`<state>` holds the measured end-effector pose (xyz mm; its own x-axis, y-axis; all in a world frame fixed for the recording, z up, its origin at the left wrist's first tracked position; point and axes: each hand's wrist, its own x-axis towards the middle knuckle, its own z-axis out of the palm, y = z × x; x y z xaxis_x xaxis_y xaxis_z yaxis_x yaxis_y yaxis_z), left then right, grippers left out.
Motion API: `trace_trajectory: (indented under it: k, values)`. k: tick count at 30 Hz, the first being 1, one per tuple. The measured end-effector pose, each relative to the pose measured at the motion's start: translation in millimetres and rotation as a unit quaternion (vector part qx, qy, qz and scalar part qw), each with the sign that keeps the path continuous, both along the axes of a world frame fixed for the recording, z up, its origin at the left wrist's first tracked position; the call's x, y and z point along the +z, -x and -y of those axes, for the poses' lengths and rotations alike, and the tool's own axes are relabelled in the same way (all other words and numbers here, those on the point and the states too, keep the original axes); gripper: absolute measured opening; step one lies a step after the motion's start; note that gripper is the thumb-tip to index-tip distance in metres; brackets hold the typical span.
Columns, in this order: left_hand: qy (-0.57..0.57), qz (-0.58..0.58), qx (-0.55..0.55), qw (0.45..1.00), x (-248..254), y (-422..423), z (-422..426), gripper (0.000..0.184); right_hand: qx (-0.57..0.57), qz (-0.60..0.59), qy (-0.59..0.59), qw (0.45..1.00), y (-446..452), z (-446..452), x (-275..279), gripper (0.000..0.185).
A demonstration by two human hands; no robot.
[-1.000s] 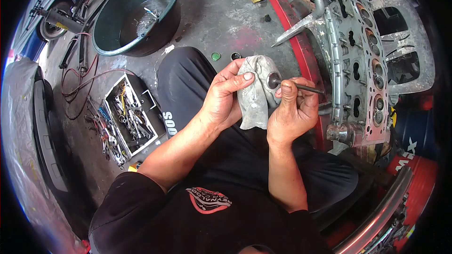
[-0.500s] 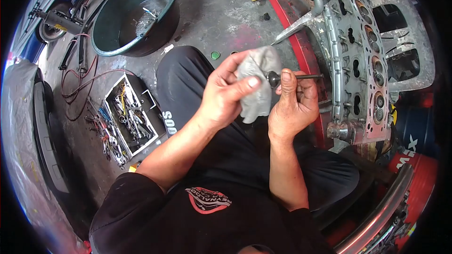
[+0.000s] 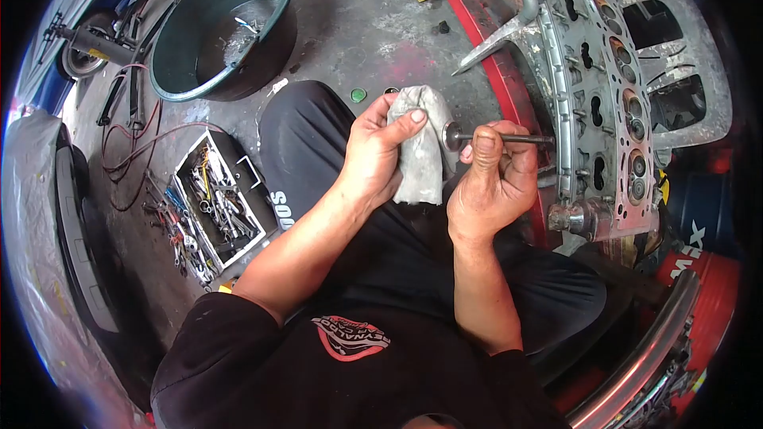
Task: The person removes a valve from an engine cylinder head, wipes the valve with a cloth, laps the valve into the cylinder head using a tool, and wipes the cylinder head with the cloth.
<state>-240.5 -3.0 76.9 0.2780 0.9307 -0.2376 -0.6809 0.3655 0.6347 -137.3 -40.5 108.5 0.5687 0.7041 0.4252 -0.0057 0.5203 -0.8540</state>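
Observation:
Pinched in my left hand (image 3: pixel 373 147) is a grey cloth (image 3: pixel 420 163), folded and hanging down over my lap. My right hand (image 3: pixel 494 179) is closed around the stem of an engine valve (image 3: pixel 517 138), thumb on top. The valve lies roughly level, its round head (image 3: pixel 452 137) toward the cloth and its stem tip toward the right. The valve head is right at the cloth's edge; whether they touch I cannot tell. To the right of my hands is a cylinder head (image 3: pixel 592 107) with several round chambers along its far side.
A large green tub (image 3: pixel 159 59) with some liquid stands at the upper left. Below it is an open toolbox (image 3: pixel 218 199), with loose tools (image 3: pixel 181 234) beside it. A red metal beam (image 3: pixel 477 24) runs along the floor by the cylinder head. A grey plastic chair (image 3: pixel 691 63) stands behind.
The cloth has come off the valve head, leaving its rim more exposed. My left hand has shifted slightly left, and the cloth now hangs straighter. My right hand still holds the valve.

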Motion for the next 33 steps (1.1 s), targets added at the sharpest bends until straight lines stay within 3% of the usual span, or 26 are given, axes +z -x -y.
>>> trace_trajectory:
  k: [4, 8, 11, 15, 18, 19, 21, 23, 25, 26, 29, 33]
  values:
    - [-0.003, 0.085, -0.035, 0.996, 3.6, 7.3, 8.3, 0.033, -0.007, -0.004, 0.006, 1.0, -1.2, -2.2, -2.7, 0.014]
    - [-0.031, 0.099, -0.057, 0.993, 9.6, 12.8, 6.8, 0.042, -0.003, -0.012, 0.014, 1.0, 0.7, -3.6, -3.7, 0.014]
    - [-0.031, 0.123, -0.056, 0.99, 14.9, 12.4, 5.6, 0.032, 0.008, -0.03, 0.015, 0.999, 1.8, -4.5, -2.9, 0.013]
    - [-0.036, 0.121, -0.069, 0.99, 14.6, 12.5, 5.1, 0.034, 0.025, -0.047, 0.042, 0.998, -0.7, -4.2, -0.4, 0.012]
    - [-0.026, 0.037, -0.033, 0.998, 15.8, 13.9, 9.1, 0.041, 0.001, 0.035, 0.14, 0.989, -6.1, -1.8, -0.8, 0.011]
    - [-0.03, -0.012, -0.029, 0.999, 15.7, 14.4, 9.8, 0.045, 0.035, -0.044, 0.111, 0.992, -2.4, -6.4, -2.5, 0.012]
    - [-0.031, -0.025, -0.017, 0.999, 17.1, 10.5, 9.6, 0.045, 0.048, 0.129, 0.1, 0.985, -16.1, -9.0, 1.2, 0.014]
    - [-0.038, 0.001, -0.06, 0.997, 8.0, 16.8, 18.6, 0.049, 0.036, 0.154, 0.063, 0.986, -16.7, -2.8, -7.0, 0.019]
    - [-0.054, -0.009, -0.072, 0.996, 8.6, 6.0, 21.0, 0.045, 0.028, 0.102, 0.056, 0.993, -17.4, 2.4, -13.3, 0.018]
    - [-0.062, 0.0, -0.094, 0.994, 6.5, 2.5, 20.6, 0.044, 0.075, 0.011, 0.073, 0.994, -18.5, 7.3, -14.4, 0.017]
    - [-0.048, -0.012, -0.097, 0.994, 13.3, -6.2, 17.0, 0.042, 0.08, -0.05, 0.102, 0.99, -30.8, 15.4, -14.4, 0.017]
    - [-0.012, 0.001, -0.116, 0.993, 10.1, -15.4, 8.7, 0.042, 0.133, -0.239, 0.142, 0.951, -54.9, 26.5, -13.1, 0.016]
